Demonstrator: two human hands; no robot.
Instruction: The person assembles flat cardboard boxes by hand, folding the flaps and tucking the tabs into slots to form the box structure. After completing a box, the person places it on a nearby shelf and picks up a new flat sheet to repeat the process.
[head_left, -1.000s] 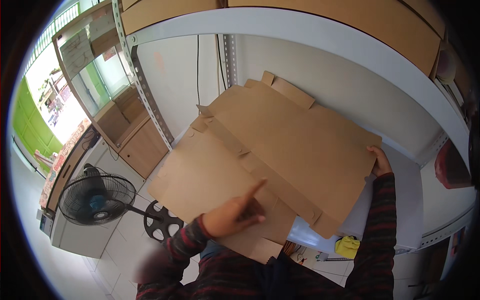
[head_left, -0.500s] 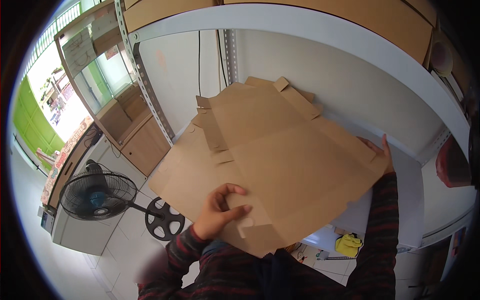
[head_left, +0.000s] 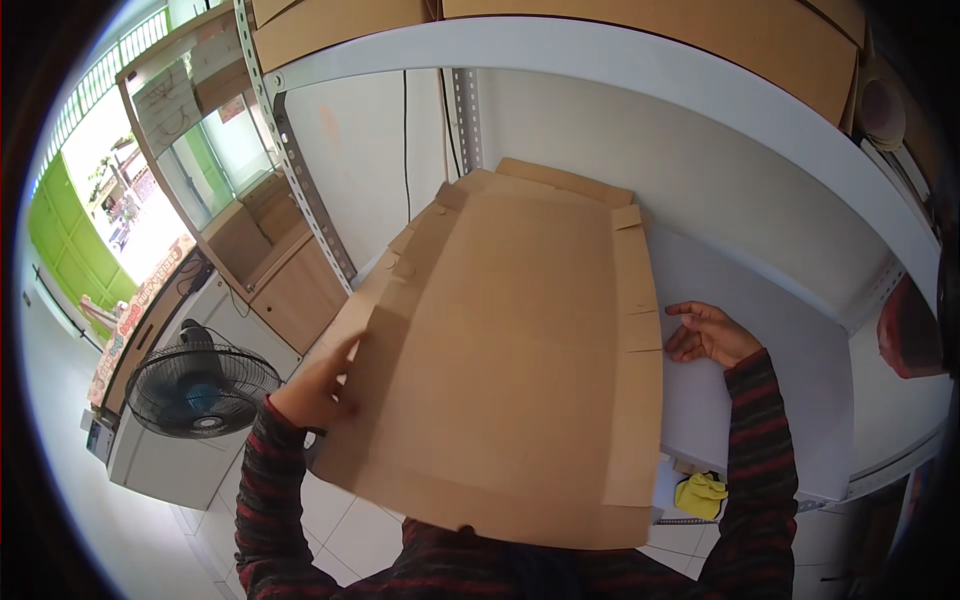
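Observation:
A large flat cardboard box blank (head_left: 500,330) with creases, side flaps and slits lies lengthwise in front of me. Its near edge reaches out over my lap. Beneath it, another cardboard sheet (head_left: 345,315) shows at the left, and more cardboard (head_left: 565,180) sticks out at the far end. At the left edge of the upper blank, my left hand (head_left: 315,388) grips it, fingertips partly hidden at the edge. My right hand (head_left: 712,335) is open just off the blank's right edge, fingers slightly bent and apart, holding nothing, above the grey shelf surface (head_left: 755,410).
Overhead runs a white metal shelf beam (head_left: 560,50) with cardboard boxes (head_left: 680,40) on it. A perforated post (head_left: 310,190) stands at the left. A black fan (head_left: 200,390) and a wooden glass cabinet (head_left: 225,190) are further left. A yellow cloth (head_left: 700,495) lies below at the right.
The upper blank has turned to lie straighter, its far end swinging right. My left hand moved left to its edge. My right hand let go of the right edge and moved slightly left.

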